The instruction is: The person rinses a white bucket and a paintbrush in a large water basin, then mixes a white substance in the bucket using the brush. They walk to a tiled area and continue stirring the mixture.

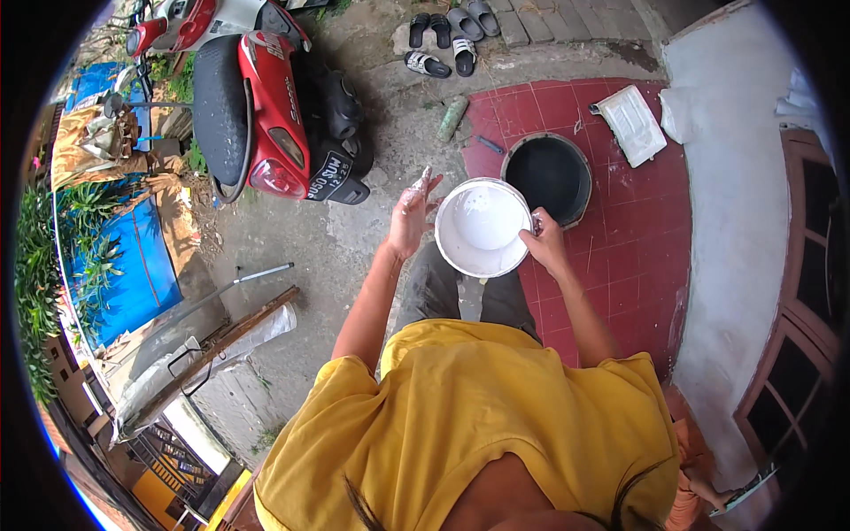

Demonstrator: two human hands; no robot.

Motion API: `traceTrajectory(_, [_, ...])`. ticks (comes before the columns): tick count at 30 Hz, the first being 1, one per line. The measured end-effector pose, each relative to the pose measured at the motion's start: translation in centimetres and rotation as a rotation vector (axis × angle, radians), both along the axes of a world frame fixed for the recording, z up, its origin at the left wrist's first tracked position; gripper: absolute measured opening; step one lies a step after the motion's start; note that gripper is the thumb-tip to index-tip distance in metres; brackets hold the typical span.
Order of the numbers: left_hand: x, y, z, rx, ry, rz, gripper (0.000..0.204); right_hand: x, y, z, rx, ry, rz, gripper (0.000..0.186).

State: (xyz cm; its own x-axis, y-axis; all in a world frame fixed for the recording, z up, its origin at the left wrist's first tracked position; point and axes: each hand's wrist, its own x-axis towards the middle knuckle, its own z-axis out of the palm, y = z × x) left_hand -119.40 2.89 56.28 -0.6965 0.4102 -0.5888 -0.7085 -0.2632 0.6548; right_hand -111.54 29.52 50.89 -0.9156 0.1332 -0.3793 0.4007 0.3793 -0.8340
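A white paint bucket (483,227) is held up in front of my legs, its open top facing me. White paint coats its inside and bottom. My right hand (546,243) grips the bucket's rim on the right side. Off the bucket's left side, my left hand (410,219) has its fingers apart, with white paint smeared on them; it appears to hold nothing. Just beyond the bucket, to the right, a black tub (549,180) with dark contents stands on red tiles, partly hidden by the bucket.
A white paint tray (630,126) lies on the red tiles (637,257) near a white wall (730,177). A paint roller (453,119) is on the ground. A red scooter (283,124) stands at left. Several sandals (440,31) lie ahead. Another person in orange (695,473) is at lower right.
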Motion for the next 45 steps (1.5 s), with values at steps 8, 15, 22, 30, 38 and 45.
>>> traceTrajectory(8, [-18.2, -5.1, -6.9, 0.096, -0.103, 0.146, 0.074, -16.9, -0.9, 1.5, 0.129, -0.008, 0.037, 0.017])
traceTrajectory(15, [-33.3, -15.9, -4.2, 0.148, -0.003, 0.364, 0.058, -28.6, -0.8, -4.1, -0.050, -0.052, -0.367, 0.021])
traceTrajectory(22, [-44.6, -25.9, 1.9, 0.059, 0.038, 0.563, 0.052, -43.8, -5.6, -1.0, -0.397, -0.198, -0.772, 0.036])
traceTrajectory(30, [-60.4, -32.2, 1.0, -0.163, 0.029, 0.687, 0.041, -64.0, -9.8, -3.2, -0.402, -0.219, -0.782, 0.040])
traceTrajectory(38, [-75.8, -38.0, 0.6, -0.445, 0.121, 0.743, 0.045, -88.3, -20.2, -2.0, -0.300, -0.167, -0.513, 0.036])
traceTrajectory(45, [-98.3, -47.6, -5.2, -0.590, 0.138, 0.690, 0.063, -112.5, -35.1, 0.6, -0.482, -0.188, -0.405, 0.031])
